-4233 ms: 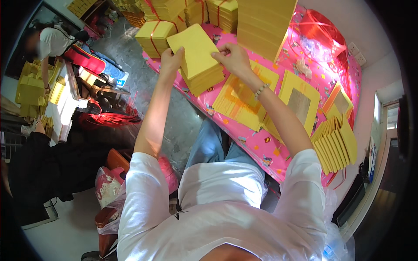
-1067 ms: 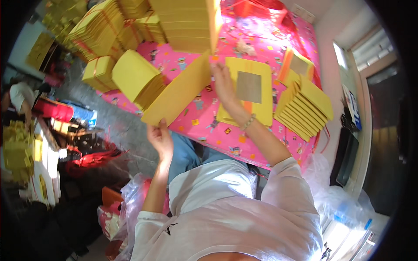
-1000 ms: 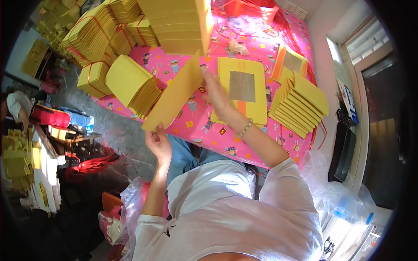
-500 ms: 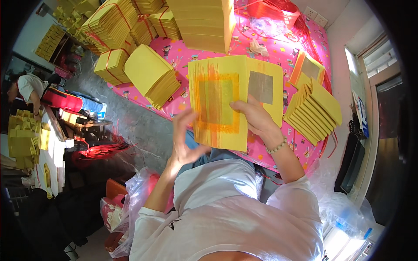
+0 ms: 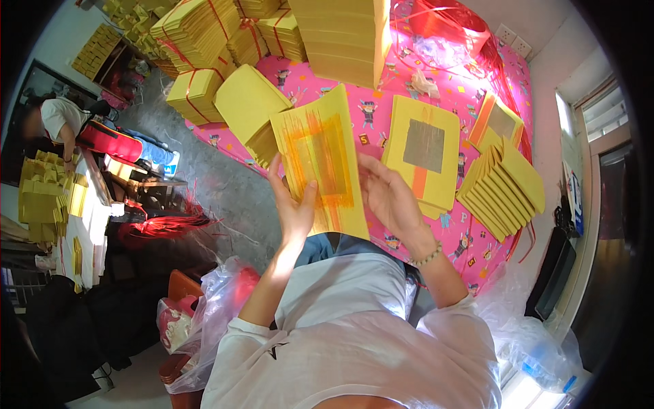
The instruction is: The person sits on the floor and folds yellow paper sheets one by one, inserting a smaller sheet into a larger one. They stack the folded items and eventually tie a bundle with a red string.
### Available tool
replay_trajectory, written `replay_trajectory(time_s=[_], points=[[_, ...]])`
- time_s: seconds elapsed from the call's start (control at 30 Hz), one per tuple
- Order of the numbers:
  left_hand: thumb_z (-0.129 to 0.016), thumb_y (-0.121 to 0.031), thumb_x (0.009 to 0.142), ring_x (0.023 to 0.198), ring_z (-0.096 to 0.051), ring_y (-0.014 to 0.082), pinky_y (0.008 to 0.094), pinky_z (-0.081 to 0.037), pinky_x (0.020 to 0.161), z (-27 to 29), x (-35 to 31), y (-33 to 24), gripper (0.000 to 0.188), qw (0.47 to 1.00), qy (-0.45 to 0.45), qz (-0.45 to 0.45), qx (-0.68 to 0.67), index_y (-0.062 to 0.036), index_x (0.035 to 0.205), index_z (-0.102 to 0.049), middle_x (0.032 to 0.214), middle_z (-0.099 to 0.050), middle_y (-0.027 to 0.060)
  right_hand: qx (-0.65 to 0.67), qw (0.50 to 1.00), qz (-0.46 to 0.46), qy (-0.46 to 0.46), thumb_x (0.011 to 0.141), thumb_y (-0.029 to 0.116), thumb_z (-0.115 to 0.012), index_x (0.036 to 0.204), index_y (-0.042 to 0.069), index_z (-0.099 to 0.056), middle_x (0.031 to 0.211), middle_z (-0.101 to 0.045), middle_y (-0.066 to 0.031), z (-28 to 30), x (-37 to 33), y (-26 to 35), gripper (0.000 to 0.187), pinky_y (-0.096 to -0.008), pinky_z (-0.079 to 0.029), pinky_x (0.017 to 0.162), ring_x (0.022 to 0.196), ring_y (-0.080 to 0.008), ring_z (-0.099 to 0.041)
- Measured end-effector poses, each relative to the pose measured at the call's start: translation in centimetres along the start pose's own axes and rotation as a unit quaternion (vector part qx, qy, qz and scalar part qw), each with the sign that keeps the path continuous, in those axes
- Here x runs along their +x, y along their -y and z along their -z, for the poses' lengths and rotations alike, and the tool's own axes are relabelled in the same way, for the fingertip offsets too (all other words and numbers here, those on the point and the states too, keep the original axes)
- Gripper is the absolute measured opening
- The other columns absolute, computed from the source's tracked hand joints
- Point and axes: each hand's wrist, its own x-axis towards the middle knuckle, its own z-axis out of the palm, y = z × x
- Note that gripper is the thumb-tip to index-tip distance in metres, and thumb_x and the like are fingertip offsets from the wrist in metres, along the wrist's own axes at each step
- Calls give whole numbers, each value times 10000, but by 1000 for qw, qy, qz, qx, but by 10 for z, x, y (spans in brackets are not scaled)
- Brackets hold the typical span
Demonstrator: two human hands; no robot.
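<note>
My left hand (image 5: pixel 294 213) grips a yellow paper sheet (image 5: pixel 347 217) by its left side, thumb on top and fingers behind. Orange streaks and a darker square panel mark the sheet's face; whether it is one layer or several I cannot tell. At its right edge is my right hand (image 5: pixel 396 201), open with fingers apart, wearing a beaded bracelet. Whether those fingertips touch the edge is unclear. Right of that hand, a pile of similar yellow sheets (image 5: pixel 441 126) with a grey square on top lies on the pink patterned table cover (image 5: pixel 368 133).
A fanned stack of folded yellow paper (image 5: pixel 501 191) lies at the right. Yellow paper bundles (image 5: pixel 194 34) tied with red string and a tall yellow stack (image 5: pixel 337 41) stand behind. A red basin (image 5: pixel 449 27) sits at the back right. Another person (image 5: pixel 61 126) bends over a table at far left.
My left hand has taken hold of the sheet, and my right hand has let go. The sheet has shifted left and tilted, uncovering the pile on the table.
</note>
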Motion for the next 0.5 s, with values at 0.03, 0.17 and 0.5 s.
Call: replay_trajectory(time_s=[0.03, 0.17, 0.5], points=[[-534, 19, 862, 1231, -455, 227, 346, -360, 1033, 1, -2, 3, 554, 996, -1, -45, 76, -25, 1374, -328, 1317, -457, 150, -48, 999, -5, -13, 986, 193, -395, 1360, -11, -392, 1374, -441, -105, -2, -2, -3, 425, -337, -322, 1070, 1295, -193, -397], [-482, -75, 932, 1164, -489, 217, 334, -351, 1015, -1, -7, -4, 320, 997, 57, 18, 39, -4, 1244, -481, 1203, -540, 129, -259, 962, 81, -32, 981, 119, -407, 1343, -8, -403, 1368, -425, -127, -6, -7, -24, 383, -338, -310, 1080, 1295, -209, -398], [-703, -95, 838, 778, -608, 87, 233, -489, 681, -14, -3, -24, 154, 996, 75, -10, 49, -4, 954, -659, 868, -654, 35, -470, 859, 187, -76, 912, 13, -460, 1358, 24, -428, 1323, -419, -171, -7, -8, -26, 447, -328, -390, 981, 1241, -281, -425]])
